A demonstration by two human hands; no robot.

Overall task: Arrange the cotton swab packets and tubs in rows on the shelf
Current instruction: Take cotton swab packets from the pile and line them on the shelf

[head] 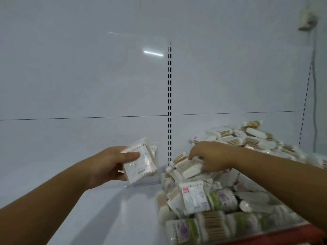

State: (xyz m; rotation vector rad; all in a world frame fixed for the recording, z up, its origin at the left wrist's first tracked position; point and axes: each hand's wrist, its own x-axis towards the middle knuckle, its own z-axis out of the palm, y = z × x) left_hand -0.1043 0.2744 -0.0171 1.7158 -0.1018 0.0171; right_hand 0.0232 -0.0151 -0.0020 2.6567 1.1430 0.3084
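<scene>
A: What is filling the background?

B: A white back panel (79, 76) is taking up most of the view, and a slotted upright (169, 96) is running down its middle. A cable (314, 103) is hanging down the far right from a small box (307, 21).

A: And below that?

B: The white shelf (109, 209) is stretching across the bottom. A clear divider (152, 53) is standing on it just left of the upright.

A: Where are the swabs lying?

B: A heap of packets (256, 137) is covering the right part of the shelf, right of the divider and back to the panel. Round tubs (223, 200) with green and purple labels are lying on their sides at the front of the heap, just behind a red strip (283, 236) at the edge.

A: What are the hands doing?

B: The left hand (108, 167) is gripping a stack of packets (139, 167) above the bare left part of the shelf, thumb pressing on the front. The right hand (210, 156) is reaching into the heap, and its thumb and fingers are closing round one packet (190, 167) lying on top.
</scene>
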